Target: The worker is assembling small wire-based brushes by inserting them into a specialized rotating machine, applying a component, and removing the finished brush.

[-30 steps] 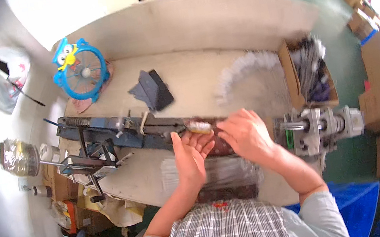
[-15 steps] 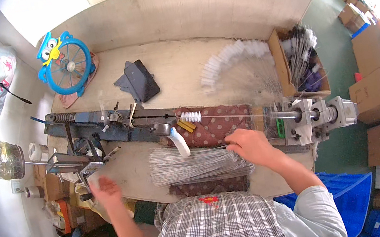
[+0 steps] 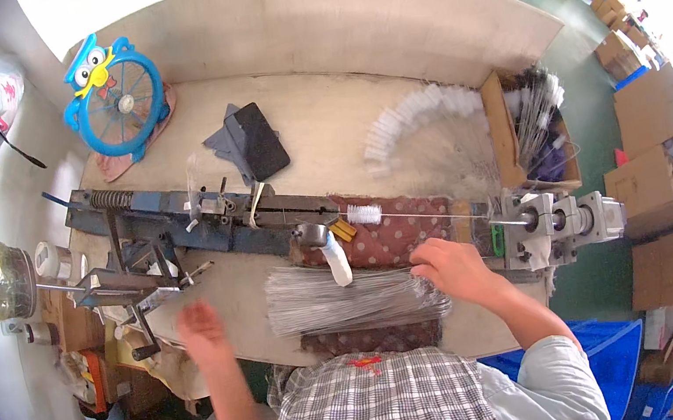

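Note:
My right hand (image 3: 451,269) has its fingers curled in at the right end of a thick bundle of thin metal wires (image 3: 334,301); what its fingertips pinch is hidden. My left hand (image 3: 203,330) is over the left front of the table, smeared by motion, beside a crank handle (image 3: 145,351). Behind the wires, a white bristle brush on a wire (image 3: 364,214) lies in line between a long dark metal rail (image 3: 204,219) and the spindle (image 3: 525,219) of a motor unit. A lever with a white-wrapped grip (image 3: 337,265) hangs over the wires.
White-tipped brushes (image 3: 415,118) fan out at the back, next to a cardboard box (image 3: 503,129) of wire brushes. A dark phone-like slab (image 3: 260,138) and a blue cartoon fan (image 3: 125,103) stand farther left. A blue crate (image 3: 611,360) is at the right, below the table.
My left hand has moved right, away from the crank mechanism. My right hand stays at the wires' right end. The whole view has shifted slightly.

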Demonstrator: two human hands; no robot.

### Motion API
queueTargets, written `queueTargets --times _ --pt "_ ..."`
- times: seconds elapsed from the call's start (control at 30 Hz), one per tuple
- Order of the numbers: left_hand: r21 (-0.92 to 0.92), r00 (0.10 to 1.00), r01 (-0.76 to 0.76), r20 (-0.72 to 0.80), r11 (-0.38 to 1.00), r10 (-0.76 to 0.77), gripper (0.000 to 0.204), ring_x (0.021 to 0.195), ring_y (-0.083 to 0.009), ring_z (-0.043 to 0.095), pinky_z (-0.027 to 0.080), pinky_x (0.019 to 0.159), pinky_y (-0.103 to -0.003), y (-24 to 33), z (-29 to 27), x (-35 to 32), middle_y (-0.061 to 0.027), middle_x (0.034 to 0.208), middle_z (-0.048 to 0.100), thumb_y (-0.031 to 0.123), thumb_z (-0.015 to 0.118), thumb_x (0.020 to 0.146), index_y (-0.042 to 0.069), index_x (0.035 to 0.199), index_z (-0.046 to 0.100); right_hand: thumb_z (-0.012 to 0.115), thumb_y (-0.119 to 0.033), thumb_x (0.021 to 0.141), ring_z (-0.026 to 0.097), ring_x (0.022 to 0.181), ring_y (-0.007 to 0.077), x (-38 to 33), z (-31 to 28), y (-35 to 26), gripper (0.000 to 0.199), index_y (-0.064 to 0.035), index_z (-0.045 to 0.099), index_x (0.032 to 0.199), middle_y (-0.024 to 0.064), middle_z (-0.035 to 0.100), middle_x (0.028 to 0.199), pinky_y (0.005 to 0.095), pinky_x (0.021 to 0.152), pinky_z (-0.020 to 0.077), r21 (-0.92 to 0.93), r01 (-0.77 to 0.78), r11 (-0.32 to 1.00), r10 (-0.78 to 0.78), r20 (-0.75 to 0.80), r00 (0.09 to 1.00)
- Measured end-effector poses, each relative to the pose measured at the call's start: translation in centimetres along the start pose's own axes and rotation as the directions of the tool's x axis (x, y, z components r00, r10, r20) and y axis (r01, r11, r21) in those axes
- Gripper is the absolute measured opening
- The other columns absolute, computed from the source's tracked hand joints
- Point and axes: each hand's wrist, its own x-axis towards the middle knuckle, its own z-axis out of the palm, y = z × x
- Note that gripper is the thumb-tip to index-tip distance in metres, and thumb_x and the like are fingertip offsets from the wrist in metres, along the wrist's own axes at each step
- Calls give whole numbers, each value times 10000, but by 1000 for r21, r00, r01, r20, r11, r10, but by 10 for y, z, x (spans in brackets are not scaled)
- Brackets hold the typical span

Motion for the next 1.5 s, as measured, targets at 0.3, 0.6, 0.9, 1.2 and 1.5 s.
queueTargets --times 0.3,0.6,0.9,1.2,1.5 --pt "470 780 128 496 873 -381 163 868 -179 567 441 793 -318 -81 167 -145 -54 901 592 196 542 897 85 1016 541 568 -173 851 624 751 284 -8 -2 8 93 -110 611 904 69 602 861 401 615 514 8 7 1000 -6 -116 993" --pt "185 312 817 654 546 -689 454 413 -125 406 374 464 -263 29 197 -153 -24 584 520 470 427 941 53 869 591 589 -20 710 617 729 301 -18 -39 -4 222 -55 547 925 111 527 821 391 594 510 -168 127 978 -136 -39 990" --pt "593 160 534 629 603 -761 401 505 -147 530 480 563 -283 0 167 -160 -95 720 633 326 391 989 6 897 614 587 21 664 578 790 293 -22 -76 -10 246 -23 497 889 123 494 828 386 624 508 -455 0 890 -54 -106 993" --pt "57 34 -924 997 377 -67 185 673 -235 640 502 554 -341 -89 253 -195 -143 992 624 156 578 875 -4 963 611 539 58 781 621 782 309 -14 -120 30 284 -16 597 1049 149 622 861 372 676 517 -159 -11 987 -63 -453 889" --pt "-228 -154 -946 942 -230 -300 60 747 -230 627 485 653 -360 -163 297 -175 -64 813 569 108 608 724 86 758 563 607 -95 794 613 745 336 7 -80 48 176 -106 632 968 130 639 803 393 633 493 52 -135 989 145 -440 886"
